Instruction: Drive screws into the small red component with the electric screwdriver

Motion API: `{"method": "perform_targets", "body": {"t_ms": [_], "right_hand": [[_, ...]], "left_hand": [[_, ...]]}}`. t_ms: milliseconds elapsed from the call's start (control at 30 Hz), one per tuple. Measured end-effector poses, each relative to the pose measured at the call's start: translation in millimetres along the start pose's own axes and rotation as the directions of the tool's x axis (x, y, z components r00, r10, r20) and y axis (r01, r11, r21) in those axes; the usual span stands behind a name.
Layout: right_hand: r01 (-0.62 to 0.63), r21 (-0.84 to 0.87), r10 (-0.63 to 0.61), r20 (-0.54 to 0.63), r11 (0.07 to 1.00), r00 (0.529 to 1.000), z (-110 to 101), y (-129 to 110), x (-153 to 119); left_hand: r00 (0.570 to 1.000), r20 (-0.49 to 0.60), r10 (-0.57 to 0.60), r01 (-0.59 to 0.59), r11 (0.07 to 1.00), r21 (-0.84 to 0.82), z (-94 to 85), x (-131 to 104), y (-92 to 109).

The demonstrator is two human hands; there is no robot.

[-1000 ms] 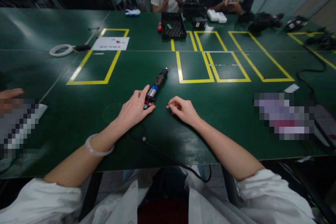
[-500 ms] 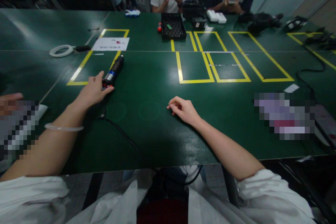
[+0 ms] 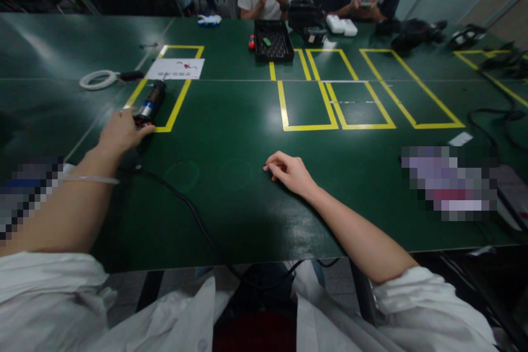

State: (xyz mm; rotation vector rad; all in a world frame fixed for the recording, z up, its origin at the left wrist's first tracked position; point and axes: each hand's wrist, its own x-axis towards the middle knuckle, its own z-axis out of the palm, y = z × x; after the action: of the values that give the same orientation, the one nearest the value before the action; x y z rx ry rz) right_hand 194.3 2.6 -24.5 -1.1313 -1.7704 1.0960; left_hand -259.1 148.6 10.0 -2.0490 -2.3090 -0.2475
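Note:
A black tool with a silver and blue band (image 3: pixel 149 104) lies inside the yellow taped outline at the left. My left hand (image 3: pixel 124 131) grips its near end, thumb on the right side, and a black cord (image 3: pixel 177 193) runs from there over the table's front edge. Just beyond the tool's tip is a white printed sheet (image 3: pixel 175 69). My right hand (image 3: pixel 289 170) rests on the green table (image 3: pixel 256 220) near the middle, its fingers curled together with nothing visible in them.
Toward the back stand a black tray (image 3: pixel 274 55) and a red object (image 3: pixel 251 42). A white coil (image 3: pixel 98 80) lies at the left, a blurred-out item (image 3: pixel 447 179) at the right. Two people sit across, holding phones.
My left hand has moved left with the black tool, which now lies within the left taped outline. The cord has shifted with it. Another person's hand at the far left is gone from view.

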Motion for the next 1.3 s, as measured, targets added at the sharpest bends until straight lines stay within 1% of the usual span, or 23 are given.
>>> {"method": "perform_targets", "body": {"t_ms": [100, 167, 267, 433, 500, 600, 667, 733, 767, 800, 833, 867, 900, 967, 1000, 1033, 1067, 1133, 1167, 1233, 1267, 1300], "right_hand": [[0.004, 0.006, -0.004, 0.006, 1.0, 1.0, 0, 0, 0], [0.003, 0.01, -0.003, 0.008, 1.0, 1.0, 1, 0, 0], [0.0, 0.014, 0.0, 0.006, 1.0, 1.0, 1, 0, 1], [-0.009, 0.012, 0.009, 0.009, 1.0, 1.0, 2, 0, 1], [-0.01, 0.011, 0.009, 0.01, 1.0, 1.0, 2, 0, 1], [-0.009, 0.009, 0.009, 0.007, 1.0, 1.0, 2, 0, 1], [-0.011, 0.009, 0.01, 0.006, 1.0, 1.0, 2, -1, 1], [-0.016, 0.017, 0.016, 0.009, 1.0, 1.0, 2, -1, 2], [-0.019, 0.023, 0.018, 0.011, 1.0, 1.0, 2, -2, 2], [-0.021, 0.025, 0.02, 0.014, 0.999, 1.0, 2, -2, 3], [-0.021, 0.023, 0.02, 0.017, 1.0, 1.0, 2, -3, 3], [-0.019, 0.016, 0.019, 0.02, 1.0, 1.0, 2, -3, 3], [-0.015, 0.005, 0.015, 0.024, 1.0, 1.0, 2, -3, 4], [-0.015, -0.004, 0.015, 0.027, 1.0, 1.0, 2, -3, 4], [-0.016, 0.0, 0.016, 0.027, 1.0, 0.999, 3, -3, 4], [-0.018, 0.009, 0.018, 0.024, 1.0, 1.0, 3, -2, 4], [-0.019, 0.026, 0.019, 0.021, 0.999, 1.0, 4, -2, 4], [-0.007, 0.085, 0.005, 0.018, 0.996, 1.0, 6, -1, 4], [0.008, 0.12, -0.011, 0.021, 0.993, 1.0, 6, -1, 4], [0.045, 0.168, -0.052, 0.038, 0.985, 0.998, 8, -2, 3], [0.062, 0.169, -0.071, 0.048, 0.984, 0.996, 8, -2, 2], [0.076, 0.159, -0.086, 0.056, 0.984, 0.995, 8, -3, 2]], "left_hand": [[0.997, 0.003, -0.082, 0.081, 0.993, 0.087, -5.2, -17, 13], [0.998, -0.023, -0.053, 0.055, 0.992, 0.11, -7.8, -27, 21], [1.0, -0.011, -0.016, 0.017, 0.989, 0.144, -9.6, -35, 25], [0.998, -0.018, 0.054, -0.049, 0.98, 0.192, -10.4, -36, 27], [0.999, -0.008, 0.034, -0.032, 0.981, 0.194, -10.3, -34, 29], [1.0, -0.01, -0.029, 0.031, 0.982, 0.184, -10.2, -31, 30], [0.996, -0.052, -0.072, 0.079, 0.984, 0.157, -10.9, -30, 31], [0.985, -0.132, -0.114, 0.124, 0.99, 0.068, -12.2, -30, 38], [0.978, -0.161, -0.135, 0.131, 0.991, -0.034, -12.8, -30, 44], [0.976, -0.164, -0.146, 0.119, 0.979, -0.167, -12.9, -32, 52], [0.98, -0.141, -0.141, 0.091, 0.947, -0.309, -12.6, -33, 63], [0.988, -0.097, -0.117, 0.063, 0.896, -0.44, -11.8, -36, 76], [0.997, -0.04, -0.069, 0.037, 0.841, -0.54, -10.7, -41, 91], [0.997, 0.057, 0.042, 0.004, 0.768, -0.641, -8.2, -55, 124], [0.988, 0.106, 0.116, -0.012, 0.727, -0.687, -7.5, -65, 141], [0.955, 0.175, 0.239, -0.01, 0.618, -0.786, -7.4, -77, 157], [0.912, 0.214, 0.351, -0.001, 0.522, -0.853, -7.7, -89, 172], [0.817, 0.234, 0.527, 0.013, 0.39, -0.921, -8.6, -114, 197], [0.77, 0.234, 0.593, 0.019, 0.346, -0.938, -8.6, -125, 207], [0.688, 0.229, 0.689, 0.024, 0.293, -0.956, -6.7, -141, 219], [0.658, 0.223, 0.719, 0.024, 0.277, -0.961, -4.8, -146, 223], [0.639, 0.216, 0.738, 0.02, 0.265, -0.964, -2.5, -150, 225]]}}
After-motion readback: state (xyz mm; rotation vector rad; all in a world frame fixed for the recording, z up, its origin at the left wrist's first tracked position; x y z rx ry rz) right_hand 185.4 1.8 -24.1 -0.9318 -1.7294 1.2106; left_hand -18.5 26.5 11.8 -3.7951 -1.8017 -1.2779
